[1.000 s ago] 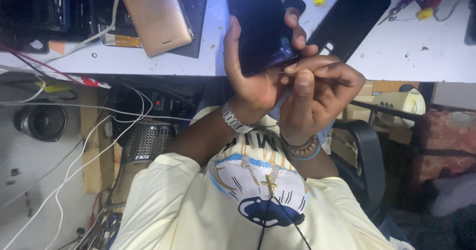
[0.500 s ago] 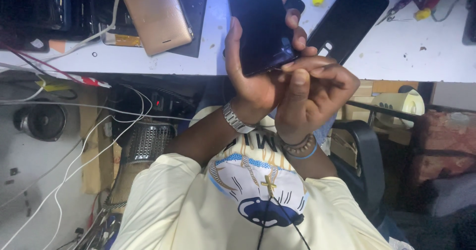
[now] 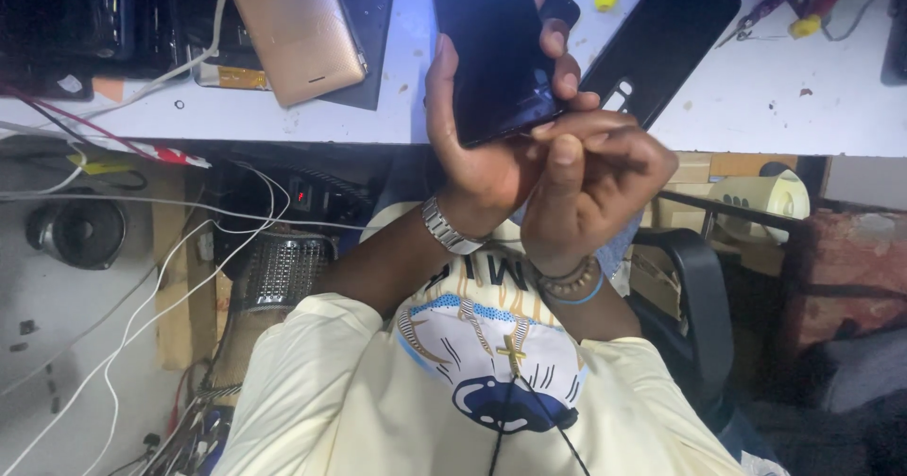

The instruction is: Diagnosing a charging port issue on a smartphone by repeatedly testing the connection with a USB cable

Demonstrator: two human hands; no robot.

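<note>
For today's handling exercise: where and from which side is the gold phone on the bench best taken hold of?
Grip the gold phone across its two long edges, near the free rounded end facing the bench edge, coming from above. It lies flat, back up, and a white cable crosses its far end, so that end is awkward.

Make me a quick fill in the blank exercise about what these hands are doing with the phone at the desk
1. The left hand grips a ____ smartphone.
2. The right hand presses at the phone's ____ edge.
3. The left wrist wears a metal ____.
4. A gold-coloured phone lies on the white ____.

Missing words: black; lower; watch; desk
</note>
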